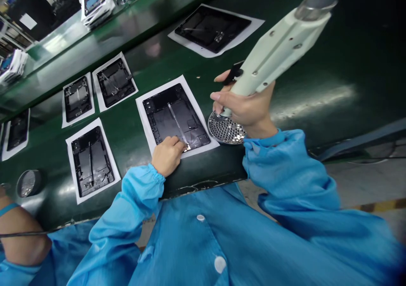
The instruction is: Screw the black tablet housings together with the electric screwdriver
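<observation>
My right hand (253, 110) is wrapped round the lower end of a pale green handheld tool (275, 49), which slants up to a grey hose. Beneath that hand lies a round metal disc (223, 129) full of small holes. A black tablet-like housing (176, 117) with a pale strip down its middle rests on a white sheet (146, 121) in front of me. My left hand (168, 154) is closed at the housing's near edge, its fingertips by the strip's lower end; anything between them is too small to make out.
More black housings on white sheets lie at the left (91, 161), farther left (77, 99) and at the back (212, 26). A round metal cup (29, 183) stands near another person's arm (22, 231). Stacks (97, 3) sit on the far ledge.
</observation>
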A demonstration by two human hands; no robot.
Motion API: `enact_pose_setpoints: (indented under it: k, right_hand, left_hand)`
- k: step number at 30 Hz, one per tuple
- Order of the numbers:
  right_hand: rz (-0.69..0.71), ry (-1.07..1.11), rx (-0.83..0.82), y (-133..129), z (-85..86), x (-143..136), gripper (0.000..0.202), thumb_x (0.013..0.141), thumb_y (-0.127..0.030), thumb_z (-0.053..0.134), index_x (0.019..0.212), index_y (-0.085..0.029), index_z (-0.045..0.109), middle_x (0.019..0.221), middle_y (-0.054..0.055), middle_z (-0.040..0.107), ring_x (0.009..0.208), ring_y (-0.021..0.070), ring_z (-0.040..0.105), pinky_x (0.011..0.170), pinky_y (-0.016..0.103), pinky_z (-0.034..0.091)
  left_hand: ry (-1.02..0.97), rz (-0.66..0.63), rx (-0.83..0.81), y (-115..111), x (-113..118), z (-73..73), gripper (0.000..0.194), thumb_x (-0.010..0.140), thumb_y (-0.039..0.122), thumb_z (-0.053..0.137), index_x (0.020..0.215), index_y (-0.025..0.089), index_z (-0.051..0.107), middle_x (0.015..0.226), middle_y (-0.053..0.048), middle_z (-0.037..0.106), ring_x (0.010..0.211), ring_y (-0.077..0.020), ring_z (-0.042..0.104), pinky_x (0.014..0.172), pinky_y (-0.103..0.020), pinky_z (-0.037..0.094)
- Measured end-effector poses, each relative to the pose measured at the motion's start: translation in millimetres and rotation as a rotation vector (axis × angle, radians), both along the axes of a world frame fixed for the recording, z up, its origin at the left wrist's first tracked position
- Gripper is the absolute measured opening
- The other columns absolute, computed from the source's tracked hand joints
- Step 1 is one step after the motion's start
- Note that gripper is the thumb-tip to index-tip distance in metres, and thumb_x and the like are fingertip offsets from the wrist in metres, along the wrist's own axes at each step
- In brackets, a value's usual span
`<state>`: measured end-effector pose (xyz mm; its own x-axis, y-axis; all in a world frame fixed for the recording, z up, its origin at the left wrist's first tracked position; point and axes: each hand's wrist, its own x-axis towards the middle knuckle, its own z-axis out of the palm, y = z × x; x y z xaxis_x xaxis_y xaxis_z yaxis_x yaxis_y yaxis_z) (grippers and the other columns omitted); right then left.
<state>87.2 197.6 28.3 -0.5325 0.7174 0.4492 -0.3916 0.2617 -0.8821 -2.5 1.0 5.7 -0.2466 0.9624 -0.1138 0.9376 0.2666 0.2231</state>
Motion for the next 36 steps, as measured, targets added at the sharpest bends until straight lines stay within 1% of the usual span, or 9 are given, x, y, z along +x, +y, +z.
enact_pose_setpoints:
  k: [2, 5, 10, 16, 21, 24, 30, 33, 36]
  right_hand:
    - [0.022, -0.008, -0.017, -6, 1.9, 1, 0.031, 0.066, -0.037, 0.082, 0.081, -0.022, 0.060, 0.045, -0.007, 0.051, 0.036, 0.0106, 0.050, 0.039, 0.028, 0.042]
    - [0.065, -0.038, -0.055, -18, 4.5, 0, 0.034, 0.067, -0.040, 0.081, 0.085, -0.022, 0.058, 0.046, -0.007, 0.052, 0.037, 0.0108, 0.050, 0.041, 0.029, 0.045]
    - [0.102, -0.146, -0.082, -42, 3.9, -12, 0.036, 0.069, -0.046, 0.076, 0.091, -0.024, 0.058, 0.048, -0.007, 0.051, 0.041, 0.0115, 0.051, 0.046, 0.030, 0.048]
    - [0.184, -0.229, -0.126, -62, -6.7, -20, 0.031, 0.069, -0.038, 0.075, 0.089, -0.021, 0.059, 0.052, -0.005, 0.055, 0.045, 0.0122, 0.052, 0.050, 0.030, 0.050]
    - [0.221, -0.238, -0.138, -68, -13.6, -21, 0.026, 0.070, -0.031, 0.070, 0.090, -0.020, 0.060, 0.055, -0.005, 0.055, 0.048, 0.0115, 0.053, 0.056, 0.030, 0.052]
    - [0.224, -0.249, -0.120, -68, -16.7, -21, 0.026, 0.069, -0.032, 0.071, 0.088, -0.020, 0.059, 0.056, -0.004, 0.055, 0.051, 0.0120, 0.054, 0.057, 0.030, 0.052]
    - [0.315, -0.302, 0.045, -69, -21.5, -18, 0.022, 0.069, -0.034, 0.069, 0.084, -0.021, 0.061, 0.060, -0.003, 0.054, 0.060, 0.0132, 0.056, 0.063, 0.029, 0.053]
    - [0.295, -0.290, 0.078, -72, -23.4, -19, 0.019, 0.071, -0.031, 0.067, 0.084, -0.019, 0.062, 0.061, -0.003, 0.054, 0.058, 0.0114, 0.054, 0.061, 0.027, 0.051]
    - [0.258, -0.256, -0.004, -71, -19.5, -22, 0.023, 0.071, -0.032, 0.068, 0.089, -0.018, 0.062, 0.058, -0.004, 0.053, 0.052, 0.0093, 0.051, 0.054, 0.025, 0.049]
  left_hand:
    - [0.040, -0.121, 0.023, -6, -3, -1.5, 0.028, 0.097, 0.031, 0.043, 0.103, 0.020, 0.068, 0.095, -0.007, 0.061, 0.089, -0.0201, 0.052, 0.071, -0.032, 0.041]
    - [0.103, -0.184, 0.081, -10, -10, -6.1, 0.027, 0.096, 0.030, 0.045, 0.109, 0.024, 0.068, 0.096, -0.008, 0.060, 0.090, -0.0223, 0.049, 0.071, -0.035, 0.037]
    - [0.092, -0.085, 0.185, -4, -17, -19.7, 0.027, 0.095, 0.029, 0.046, 0.106, 0.025, 0.070, 0.097, -0.009, 0.059, 0.094, -0.0231, 0.047, 0.075, -0.037, 0.035]
    - [-0.004, -0.045, 0.260, -2, -18, -30.0, 0.028, 0.096, 0.031, 0.045, 0.105, 0.027, 0.072, 0.093, -0.008, 0.059, 0.093, -0.0217, 0.047, 0.076, -0.036, 0.037]
    - [-0.024, -0.048, 0.296, -2, -19, -32.1, 0.029, 0.095, 0.031, 0.046, 0.102, 0.025, 0.074, 0.091, -0.008, 0.059, 0.090, -0.0215, 0.047, 0.076, -0.036, 0.039]
    - [-0.033, -0.042, 0.278, -1, -19, -32.2, 0.029, 0.095, 0.030, 0.045, 0.100, 0.025, 0.074, 0.089, -0.008, 0.059, 0.089, -0.0217, 0.047, 0.076, -0.036, 0.040]
    - [-0.025, -0.050, 0.284, -1, -19, -33.7, 0.032, 0.094, 0.029, 0.044, 0.091, 0.021, 0.075, 0.093, -0.009, 0.060, 0.091, -0.0219, 0.049, 0.080, -0.037, 0.043]
    - [-0.009, -0.070, 0.319, -1, -21, -33.6, 0.032, 0.093, 0.028, 0.044, 0.087, 0.019, 0.075, 0.092, -0.010, 0.061, 0.090, -0.0218, 0.050, 0.079, -0.037, 0.044]
    - [0.011, -0.085, 0.380, -2, -22, -32.4, 0.032, 0.095, 0.030, 0.045, 0.089, 0.019, 0.075, 0.086, -0.009, 0.061, 0.082, -0.0204, 0.049, 0.072, -0.035, 0.044]
